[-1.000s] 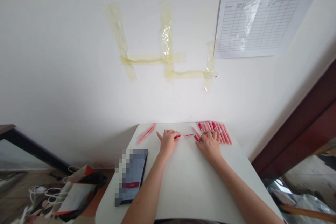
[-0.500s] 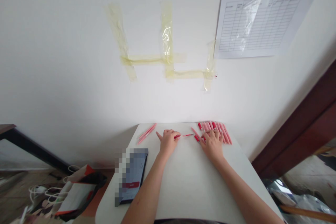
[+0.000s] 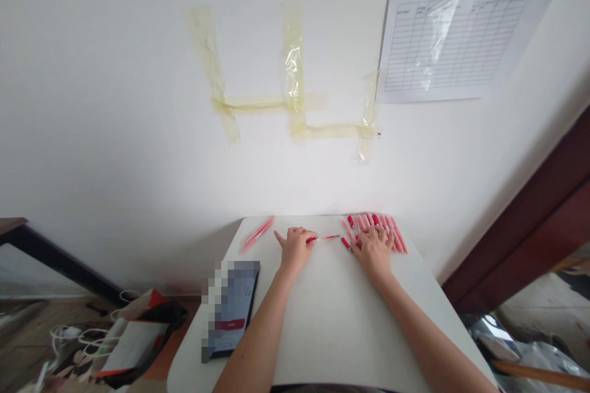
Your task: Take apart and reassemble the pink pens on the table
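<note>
My left hand [image 3: 295, 249] is closed in a pinch on a thin red pen refill [image 3: 328, 237], whose tip points right. My right hand [image 3: 374, 249] lies palm down with fingers spread over the left part of a row of pinkish pen barrels [image 3: 399, 234]. Its fingertips touch some of them and hide their lower ends. Just left of that hand, a red pen cap [image 3: 346, 245] lies on the table. A slanted barrel [image 3: 347, 229] sits at the row's left end, and more red caps [image 3: 376, 220] lie among the barrels.
A few pink pen pieces [image 3: 258, 234] lie at the back left of the white table [image 3: 341, 331]. A tablet-like device [image 3: 233, 313], partly pixelated, is beside my left forearm. The wall [image 3: 258, 178] borders the table's back edge. Bags and cables [image 3: 133, 344] are on the floor at left.
The slanted barrel at the row's left end has shifted right, closer to the other barrels, beside my right hand. My left hand and the refill have stayed in place.
</note>
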Tool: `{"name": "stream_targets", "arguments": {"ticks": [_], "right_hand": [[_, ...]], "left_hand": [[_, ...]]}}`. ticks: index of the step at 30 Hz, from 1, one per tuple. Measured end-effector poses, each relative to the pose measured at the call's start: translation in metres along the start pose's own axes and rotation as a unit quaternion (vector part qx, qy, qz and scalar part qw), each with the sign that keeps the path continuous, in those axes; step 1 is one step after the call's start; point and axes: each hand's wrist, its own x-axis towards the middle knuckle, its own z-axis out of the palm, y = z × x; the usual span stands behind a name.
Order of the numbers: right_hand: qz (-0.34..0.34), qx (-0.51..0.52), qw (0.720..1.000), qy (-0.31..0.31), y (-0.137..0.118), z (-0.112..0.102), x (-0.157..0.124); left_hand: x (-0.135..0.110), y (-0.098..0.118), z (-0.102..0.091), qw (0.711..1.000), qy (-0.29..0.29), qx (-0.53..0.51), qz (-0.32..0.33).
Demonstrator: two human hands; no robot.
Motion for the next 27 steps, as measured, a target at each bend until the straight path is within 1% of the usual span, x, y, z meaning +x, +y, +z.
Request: {"name": "stream_targets", "arguments": {"ticks": [9, 14, 23, 27], "right_hand": [[0.001, -0.013, 1.0, 0.016, 0.0027, 0.0058, 0.0031], [0.01, -0.019, 1.0, 0.007, 0.0024, 0.0057, 0.004], [0.012, -0.008, 1.0, 0.008, 0.0036, 0.0087, 0.0027], [0.016, 0.002, 0.999, 0.028, 0.0032, 0.0059, 0.0031]], "left_hand": [[-0.0001, 0.0017, -0.0008, 1.0, -0.003, 0.007, -0.002], [0.0002, 0.0002, 0.0001, 1.0, 0.001, 0.005, 0.0], [-0.0003, -0.0003, 0.0006, 1.0, 0.008, -0.003, 0.003], [0.0, 0.0, -0.0007, 1.0, 0.01, -0.002, 0.0]]}}
